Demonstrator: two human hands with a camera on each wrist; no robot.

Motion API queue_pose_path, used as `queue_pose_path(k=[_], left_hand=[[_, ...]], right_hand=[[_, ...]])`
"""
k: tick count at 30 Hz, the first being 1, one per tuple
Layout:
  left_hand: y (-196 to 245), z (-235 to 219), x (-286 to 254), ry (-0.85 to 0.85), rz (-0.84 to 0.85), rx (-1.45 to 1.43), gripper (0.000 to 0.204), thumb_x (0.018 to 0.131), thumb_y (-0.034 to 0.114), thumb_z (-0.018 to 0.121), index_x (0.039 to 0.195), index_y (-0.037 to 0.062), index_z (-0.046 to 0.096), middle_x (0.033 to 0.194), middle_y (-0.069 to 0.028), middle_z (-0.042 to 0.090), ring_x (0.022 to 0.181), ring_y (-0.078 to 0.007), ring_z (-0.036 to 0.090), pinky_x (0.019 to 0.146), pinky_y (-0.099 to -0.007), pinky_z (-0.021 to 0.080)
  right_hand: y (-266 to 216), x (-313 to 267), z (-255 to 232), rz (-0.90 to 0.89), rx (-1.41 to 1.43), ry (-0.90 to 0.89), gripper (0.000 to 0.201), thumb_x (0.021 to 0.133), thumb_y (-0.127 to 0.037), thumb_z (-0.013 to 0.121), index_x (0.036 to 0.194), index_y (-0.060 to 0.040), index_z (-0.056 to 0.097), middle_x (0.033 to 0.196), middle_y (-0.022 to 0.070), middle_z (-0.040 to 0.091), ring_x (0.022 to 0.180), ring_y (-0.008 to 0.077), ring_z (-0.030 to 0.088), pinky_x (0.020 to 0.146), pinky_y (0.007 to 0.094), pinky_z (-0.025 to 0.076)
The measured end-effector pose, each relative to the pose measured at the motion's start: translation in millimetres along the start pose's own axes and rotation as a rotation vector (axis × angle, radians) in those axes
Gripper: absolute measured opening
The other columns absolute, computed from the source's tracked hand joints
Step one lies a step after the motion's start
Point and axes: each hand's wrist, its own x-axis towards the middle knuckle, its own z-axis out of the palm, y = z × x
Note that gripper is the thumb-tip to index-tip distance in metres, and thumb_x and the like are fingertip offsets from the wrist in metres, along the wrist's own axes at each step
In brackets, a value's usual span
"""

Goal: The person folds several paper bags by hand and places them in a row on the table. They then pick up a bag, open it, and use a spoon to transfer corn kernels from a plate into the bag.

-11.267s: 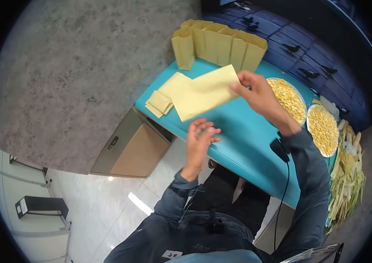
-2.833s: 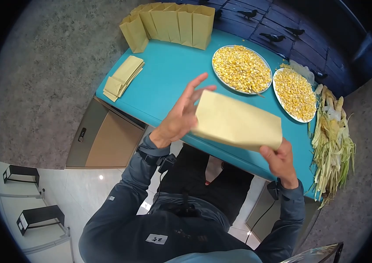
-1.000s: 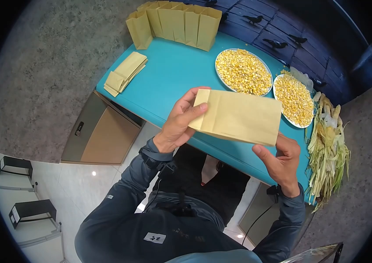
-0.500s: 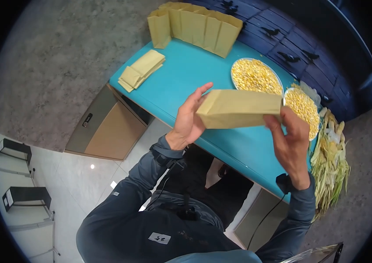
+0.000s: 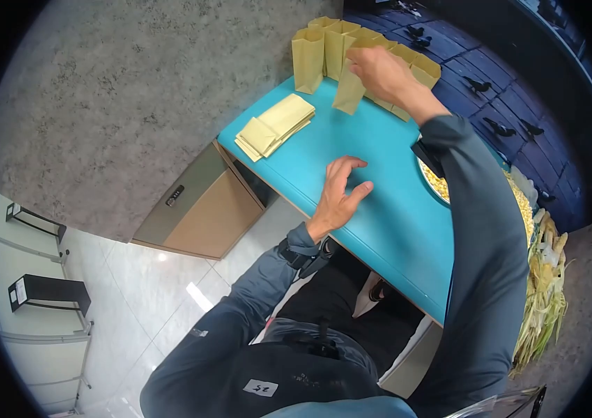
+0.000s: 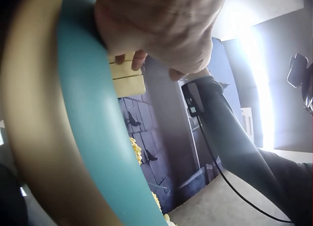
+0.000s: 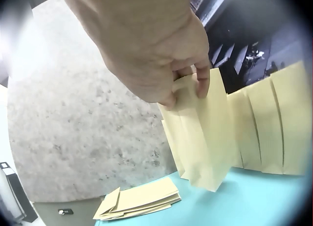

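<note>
Half a second ago the bag lies sideways between both hands; now only the right hand (image 5: 383, 73) has it, pinching the open rim of the paper bag (image 5: 349, 90) between thumb and fingers

Bag is now near upright, slightly tilted, mouth up, just in front of the row of standing bags (image 7: 266, 128); can't tell if its base touches the counter (image 5: 407, 230)

Left hand (image 5: 341, 195) is off the bag, holding nothing, fingers spread and loosely bent over the counter's front edge

Folded bag stack (image 5: 278, 125) is unchanged, at the counter's left end

Right sleeve (image 5: 487, 230) now covers most of the corn kernels (image 5: 435, 180)
</note>
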Motion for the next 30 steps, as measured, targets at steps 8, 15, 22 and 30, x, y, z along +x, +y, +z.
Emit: queue_pose_path(k=[8,15,22,30], left_hand=[[0.1,1.8,-3.4,0.025,0.037,0.009,0.049,0.095,0.041,0.070,0.127,0.0031,0.068,0.140,-0.0176,0.063,0.145,-0.0426,0.046,0.121,-0.0522,0.037],[0.4,-0.5,-2.5,0.021,0.010,-0.038,0.049,0.092,0.039,0.072,0.125,0.0035,0.069,0.139,-0.0181,0.063,0.143,-0.0426,0.047,0.119,-0.0516,0.039],[0.0,0.0,-2.3,0.019,0.056,-0.031,0.043,0.089,0.029,0.077,0.121,0.0012,0.068,0.136,-0.0192,0.063,0.137,-0.0421,0.049,0.115,-0.0508,0.041],[2.4,-0.3,-2.8,0.025,0.052,-0.044,0.042,0.088,0.026,0.078,0.119,0.0009,0.068,0.135,-0.0188,0.063,0.135,-0.0408,0.050,0.112,-0.0496,0.043]], right_hand=[[6.3,90.4,65.0,0.045,-0.164,-0.114,0.026,0.098,-0.005,0.061,0.120,-0.0072,0.075,0.122,0.0210,0.077,0.116,0.0434,0.073,0.094,0.0544,0.060],[13.2,115.5,87.7,0.084,-0.161,-0.128,0.024,0.103,-0.016,0.065,0.124,-0.0062,0.072,0.121,0.0217,0.076,0.117,0.0449,0.072,0.096,0.0554,0.059],[7.2,128.1,84.1,0.126,-0.152,-0.104,0.029,0.100,-0.009,0.061,0.126,-0.0074,0.074,0.124,0.0206,0.077,0.118,0.0427,0.073,0.097,0.0528,0.060],[7.8,134.0,88.6,0.148,-0.132,-0.051,0.029,0.098,-0.009,0.063,0.123,-0.0056,0.077,0.120,0.0196,0.079,0.114,0.0416,0.076,0.095,0.0504,0.062]])
